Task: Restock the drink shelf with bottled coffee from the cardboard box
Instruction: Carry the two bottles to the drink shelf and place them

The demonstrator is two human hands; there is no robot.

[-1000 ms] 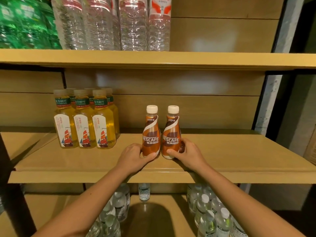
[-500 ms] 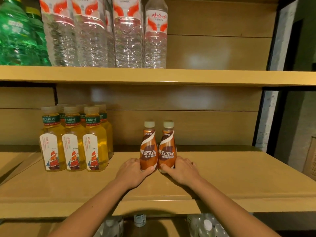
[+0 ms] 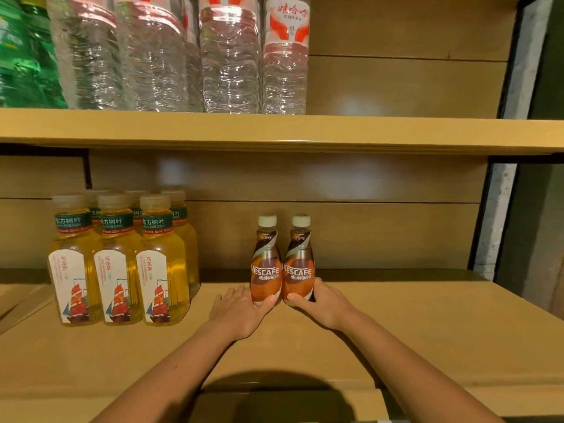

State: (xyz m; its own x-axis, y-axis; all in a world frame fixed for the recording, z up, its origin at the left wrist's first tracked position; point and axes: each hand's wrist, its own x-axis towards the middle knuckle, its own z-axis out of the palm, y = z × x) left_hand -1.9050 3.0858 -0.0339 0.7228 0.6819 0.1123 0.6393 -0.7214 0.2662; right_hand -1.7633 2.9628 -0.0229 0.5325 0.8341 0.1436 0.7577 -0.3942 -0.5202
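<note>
Two coffee bottles [image 3: 282, 264] were being set upright, side by side, on the shelf [image 3: 396, 325], one grasped by each of the hands [image 3: 241, 311]; release was judged next.

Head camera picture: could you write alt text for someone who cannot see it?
Two hands, left hand and right hand, each hold a Nescafe coffee bottle upright, side by side on a wooden shelf. Yellow tea bottles stand to their left; water bottles fill the shelf above.

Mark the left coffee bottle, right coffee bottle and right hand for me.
left coffee bottle [image 3: 266, 271]: head view, label.
right coffee bottle [image 3: 299, 271]: head view, label.
right hand [image 3: 325, 303]: head view, back of hand.
</note>
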